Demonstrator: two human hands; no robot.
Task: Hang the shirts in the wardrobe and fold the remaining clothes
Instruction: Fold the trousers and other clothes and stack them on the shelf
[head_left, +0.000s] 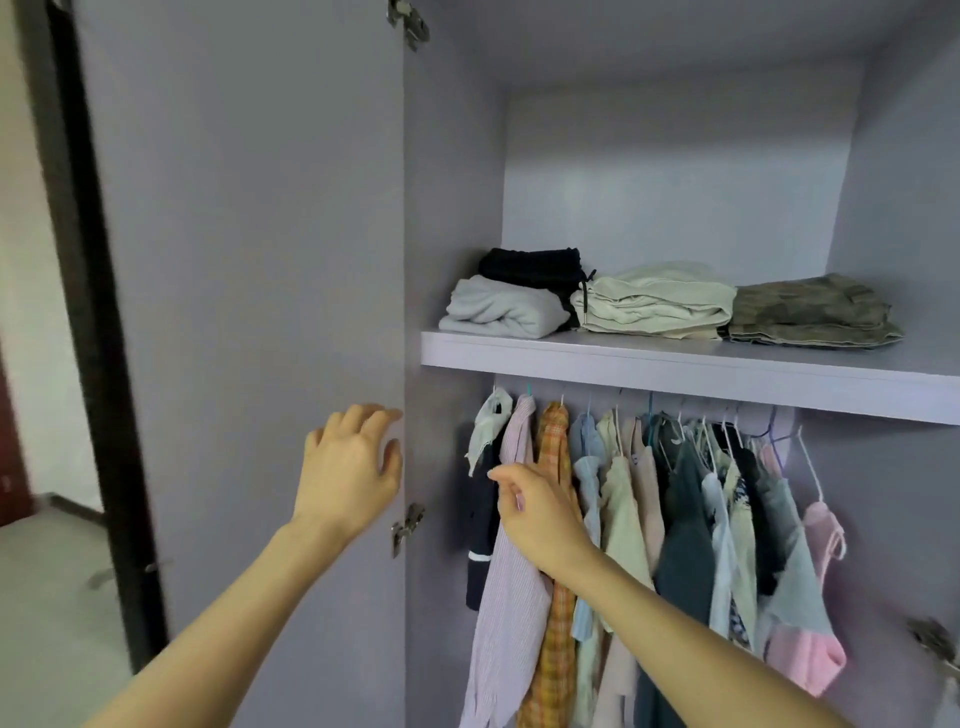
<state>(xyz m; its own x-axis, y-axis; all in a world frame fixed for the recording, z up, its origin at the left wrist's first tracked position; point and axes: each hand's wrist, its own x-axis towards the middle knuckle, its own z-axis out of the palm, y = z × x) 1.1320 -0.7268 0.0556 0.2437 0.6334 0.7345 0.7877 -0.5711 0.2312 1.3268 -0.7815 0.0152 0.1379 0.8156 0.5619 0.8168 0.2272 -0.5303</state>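
Here, one open wardrobe (675, 156), lilac, door (249, 260) swung left. One shelf (675, 364), four folded piles: grey (498, 312), black (535, 267), cream (654, 301), olive (810, 312). Below, a packed row of shirts (649, 519) on hangers, too crowded to count; leftmost three navy (480, 519), pink-striped (506, 597), orange plaid (553, 623). Two hands: left (348, 473) spread loose at the door's edge, fingers released, contact unclear; right (540, 512) against the pink-striped shirt, fingers curled, grasp not clear.
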